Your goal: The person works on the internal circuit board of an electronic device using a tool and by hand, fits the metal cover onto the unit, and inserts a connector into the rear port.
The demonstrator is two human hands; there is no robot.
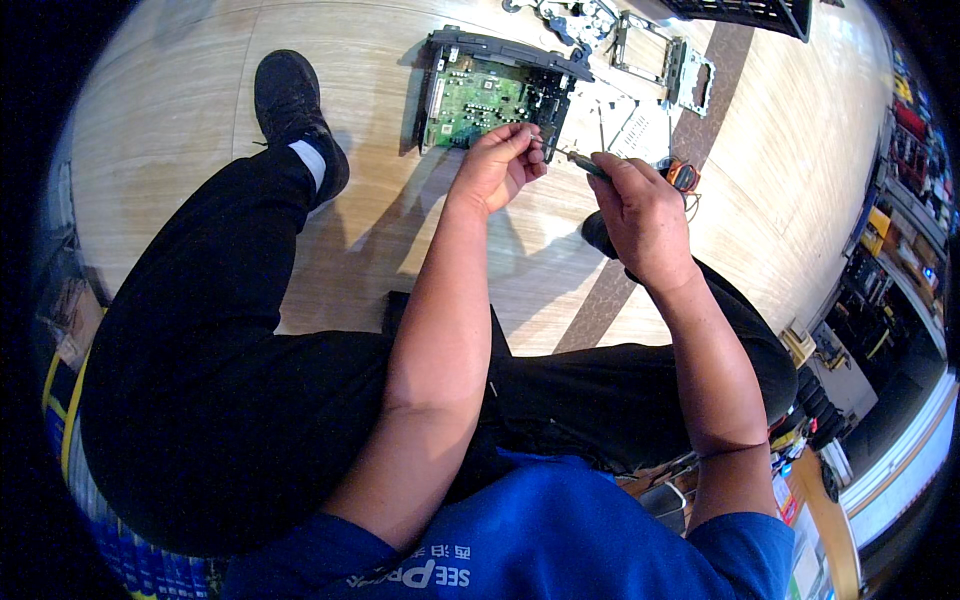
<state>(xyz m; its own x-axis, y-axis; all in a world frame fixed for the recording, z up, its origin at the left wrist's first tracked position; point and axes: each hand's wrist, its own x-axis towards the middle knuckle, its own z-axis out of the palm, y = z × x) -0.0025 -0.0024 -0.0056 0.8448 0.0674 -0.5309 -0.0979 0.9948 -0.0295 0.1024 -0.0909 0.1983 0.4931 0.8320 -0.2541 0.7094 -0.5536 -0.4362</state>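
Observation:
On the floor ahead of me lies an opened electronic unit with a black frame [510,50] and a green circuit board [480,100] inside. My right hand [645,215] is closed around a screwdriver [583,160], whose shaft points left toward my other hand. Over the near right corner of the unit, my left hand [500,165] has its thumb and forefinger pinched together near the screwdriver's tip. Whatever sits between those fingers is too small to make out.
Metal brackets and frames [640,45] lie beyond the unit to the right, near a black crate [760,15]. A white perforated plate [630,130] lies beside the unit. An orange and black meter-like device [683,176] is right of my hand. Crowded shelves [890,260] line the right side.

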